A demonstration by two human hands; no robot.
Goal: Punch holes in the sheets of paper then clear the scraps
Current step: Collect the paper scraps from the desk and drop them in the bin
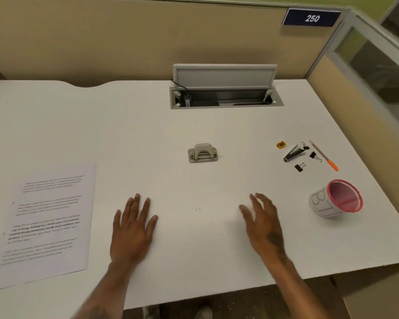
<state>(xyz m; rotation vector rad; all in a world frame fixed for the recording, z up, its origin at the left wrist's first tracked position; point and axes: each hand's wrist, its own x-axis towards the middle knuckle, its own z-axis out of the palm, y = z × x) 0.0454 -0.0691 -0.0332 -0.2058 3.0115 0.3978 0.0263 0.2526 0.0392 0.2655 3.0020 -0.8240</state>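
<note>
A grey metal hole punch (pixel 202 153) stands in the middle of the white desk (pixel 129 125). Printed sheets of paper (pixel 46 224) lie stacked at the desk's left front. A few tiny paper scraps (pixel 196 208) dot the desk between my hands. My left hand (pixel 133 229) rests flat on the desk, fingers apart, holding nothing. My right hand (pixel 263 221) hovers just above the desk with spread fingers, also holding nothing. A pink mesh bin (pixel 342 196) wrapped in a white label lies on its side at the right.
At the right rear lie a yellow sharpener (pixel 280 145), a nail clipper (pixel 293 153), three black binder clips (pixel 299 167) and an orange-tipped pencil (pixel 324 155). An open cable hatch (pixel 226 97) sits at the desk's back. Beige partition walls surround the desk.
</note>
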